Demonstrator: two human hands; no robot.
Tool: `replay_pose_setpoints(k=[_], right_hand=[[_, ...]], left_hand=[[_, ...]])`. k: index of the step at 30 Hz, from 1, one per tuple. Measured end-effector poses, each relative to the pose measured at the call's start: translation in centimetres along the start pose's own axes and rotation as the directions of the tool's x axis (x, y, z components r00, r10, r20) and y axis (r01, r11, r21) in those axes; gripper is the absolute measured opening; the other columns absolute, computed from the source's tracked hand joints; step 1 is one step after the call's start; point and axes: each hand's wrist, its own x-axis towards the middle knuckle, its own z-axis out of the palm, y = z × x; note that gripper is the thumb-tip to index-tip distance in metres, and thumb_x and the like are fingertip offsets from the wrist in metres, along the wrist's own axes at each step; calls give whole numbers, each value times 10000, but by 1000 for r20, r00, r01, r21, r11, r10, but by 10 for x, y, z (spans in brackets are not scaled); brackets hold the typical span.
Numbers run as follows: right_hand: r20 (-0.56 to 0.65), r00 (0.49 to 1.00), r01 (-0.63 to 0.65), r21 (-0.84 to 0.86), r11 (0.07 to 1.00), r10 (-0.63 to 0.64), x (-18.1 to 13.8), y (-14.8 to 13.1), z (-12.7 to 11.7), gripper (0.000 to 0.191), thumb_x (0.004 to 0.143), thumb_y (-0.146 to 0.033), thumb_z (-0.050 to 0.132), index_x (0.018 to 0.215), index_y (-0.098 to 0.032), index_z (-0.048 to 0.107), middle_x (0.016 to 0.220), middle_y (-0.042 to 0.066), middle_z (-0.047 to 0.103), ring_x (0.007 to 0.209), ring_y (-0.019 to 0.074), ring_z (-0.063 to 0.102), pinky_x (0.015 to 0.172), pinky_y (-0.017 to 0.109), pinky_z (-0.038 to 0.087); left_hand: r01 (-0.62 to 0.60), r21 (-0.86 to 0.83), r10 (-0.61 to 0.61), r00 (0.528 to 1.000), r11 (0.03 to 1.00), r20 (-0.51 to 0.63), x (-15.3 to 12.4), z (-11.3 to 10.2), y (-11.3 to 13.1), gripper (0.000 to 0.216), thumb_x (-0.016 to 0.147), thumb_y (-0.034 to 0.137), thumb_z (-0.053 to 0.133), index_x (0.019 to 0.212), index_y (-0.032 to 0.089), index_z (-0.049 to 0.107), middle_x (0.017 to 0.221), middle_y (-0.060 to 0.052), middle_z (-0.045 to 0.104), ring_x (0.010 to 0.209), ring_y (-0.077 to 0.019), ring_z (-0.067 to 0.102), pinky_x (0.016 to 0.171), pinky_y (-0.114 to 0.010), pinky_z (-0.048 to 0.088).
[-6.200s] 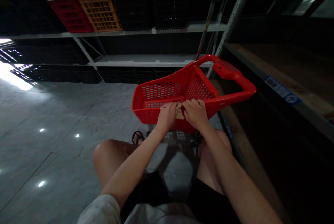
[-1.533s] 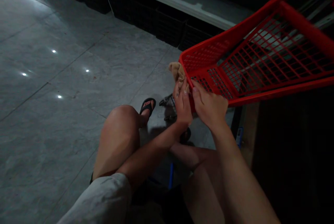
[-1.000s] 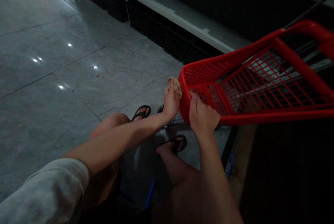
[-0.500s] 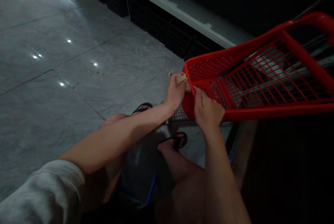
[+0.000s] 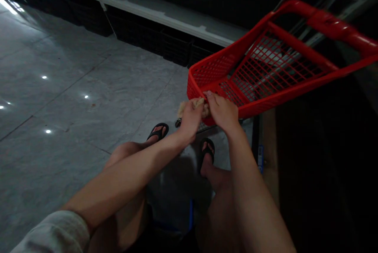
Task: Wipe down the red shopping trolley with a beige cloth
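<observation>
A tan, crumpled cloth (image 5: 181, 109) is bunched in the fingers of my left hand (image 5: 191, 120). That hand presses it against the outside of the near end of a red plastic shopping cart (image 5: 262, 101). My right hand (image 5: 223, 109) is closed over the cart's rim just to the right, its fingertips close to the cloth. Part of the cloth shows between the two hands. The undersides of my fingers are hidden. Inside the cart basket, only the grid walls and floor show.
Behind the cart runs a white shelf (image 5: 165, 17) with dark crates (image 5: 174, 47) beneath it. Grey tile floor (image 5: 76, 127) spreads to the left. My feet in black sandals (image 5: 207, 147) are below the cart's near end. A wooden edge (image 5: 270, 154) lies at right, beside deep shadow.
The view has shifted, with the cart now farther left and more of its handle showing. My left hand with the cloth sits lower against the cart's end; my right hand stays on the rim.
</observation>
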Motion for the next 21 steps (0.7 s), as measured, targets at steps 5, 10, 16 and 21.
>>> replay_pose_setpoints(k=[5,10,16,21], right_hand=[[-43,998,48,191,980,-41,-15,8,5,591,1086,-501,170,1540,-304,494,1324,65,727,1197,241,681,992,356,513],[-383,919,275,460,844,-91,-36,22,3,666,1033,-486,381,1652,-290,230,1634,68,442,1467,219,450,1163,400,410],[-547,807,85,482,872,223,-49,78,-10,477,927,-256,395,1351,-203,607,1339,124,650,1248,233,602,1065,394,470],[-620,556,-154,577,802,553,-47,130,2,472,830,-237,411,1256,-106,568,1210,157,622,1119,220,611,993,341,482]], left_hand=[[-304,53,290,940,951,181,7,-12,50,316,937,315,652,1246,257,672,1399,-41,669,1336,-226,604,1198,-422,440],[-313,21,255,809,950,530,-5,-11,64,386,980,467,605,1313,295,696,1396,-41,681,1386,-254,575,1214,-450,421],[-632,171,417,666,756,618,0,-10,68,460,1035,523,471,1391,292,649,1446,-57,650,1381,-240,570,1216,-449,398],[-780,401,176,534,480,827,3,-7,49,418,1018,503,497,1342,321,688,1267,-53,752,1162,-246,700,1036,-382,516]])
